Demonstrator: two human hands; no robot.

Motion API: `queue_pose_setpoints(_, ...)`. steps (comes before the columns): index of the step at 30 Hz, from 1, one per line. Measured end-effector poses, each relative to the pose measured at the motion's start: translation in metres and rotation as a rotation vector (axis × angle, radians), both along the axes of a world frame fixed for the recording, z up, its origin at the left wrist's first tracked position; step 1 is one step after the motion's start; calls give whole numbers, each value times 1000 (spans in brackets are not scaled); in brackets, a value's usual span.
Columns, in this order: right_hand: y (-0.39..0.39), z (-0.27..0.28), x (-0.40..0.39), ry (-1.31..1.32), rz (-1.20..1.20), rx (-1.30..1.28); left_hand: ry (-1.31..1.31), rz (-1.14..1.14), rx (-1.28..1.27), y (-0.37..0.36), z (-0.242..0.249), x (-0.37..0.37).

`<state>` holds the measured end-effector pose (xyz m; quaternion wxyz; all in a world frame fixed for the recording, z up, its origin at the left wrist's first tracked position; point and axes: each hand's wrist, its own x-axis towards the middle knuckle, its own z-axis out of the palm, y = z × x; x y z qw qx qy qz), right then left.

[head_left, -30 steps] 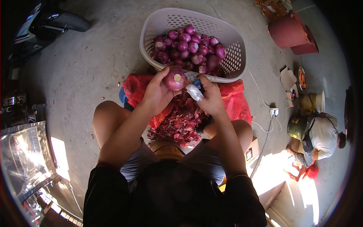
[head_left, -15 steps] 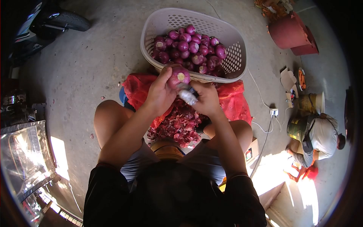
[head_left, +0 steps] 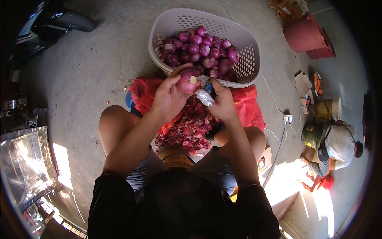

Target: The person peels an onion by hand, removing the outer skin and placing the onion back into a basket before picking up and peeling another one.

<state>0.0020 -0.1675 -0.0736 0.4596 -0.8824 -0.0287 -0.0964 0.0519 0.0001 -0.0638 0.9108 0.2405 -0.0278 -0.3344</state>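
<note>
My left hand [head_left: 169, 97] is wrapped round a purple-red onion [head_left: 187, 81], its pale cut end turned to the right. Close by on the right, my right hand [head_left: 223, 103] grips a small knife [head_left: 205, 96] with a silver-wrapped end and some blue by the fingers. The knife's greyish flat part lies right at the onion's side. Below both hands is a heap of dry red onion skins [head_left: 187, 133] on a red mesh sack [head_left: 246, 107]. Just beyond the hands, a grey plastic basket [head_left: 157, 30] holds many smooth purple onions [head_left: 195, 48].
A motorbike wheel [head_left: 73, 22] stands at the far left. On the right are a red container [head_left: 302, 34], a white power socket [head_left: 288, 118] with cables over the floor, and tubs [head_left: 328, 109]. Another person [head_left: 340, 143] bends low there, beside a sunlit patch.
The knife and my right hand have shifted slightly right and down, from blurred to sharp. My left hand has turned the onion so its cut end faces further right.
</note>
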Motion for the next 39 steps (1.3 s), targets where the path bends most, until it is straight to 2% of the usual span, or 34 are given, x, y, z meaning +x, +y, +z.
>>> queue_pose_setpoints(7, -4, -1, 0, 10, -8, 12, -64, 9, 101, 1, 3, -2)
queue_pose_setpoints(10, -11, -1, -3, 88, 6, 18, -162, 44, 174, 1, 0, 0)
queue_pose_setpoints(13, -12, -4, -5, 103, 9, 52, -390, 151, 352, 2, -3, 4)
queue_pose_setpoints(16, -9, 5, -10, 104, 21, 24, -453, 246, 403, 3, 0, 8)
queue_pose_setpoints(25, -11, 12, -9, 158, 75, 6, -753, 266, 598, 9, -9, 15)
queue_pose_setpoints(31, -1, 4, -14, 180, 69, 62, -498, 384, 525, 2, -8, 15)
queue_pose_setpoints(37, 14, 1, -14, 143, 4, 64, -175, 345, 276, -10, -15, 5)
queue_pose_setpoints(39, 18, -1, -15, 161, -21, 67, -117, 342, 266, -12, -18, 4)
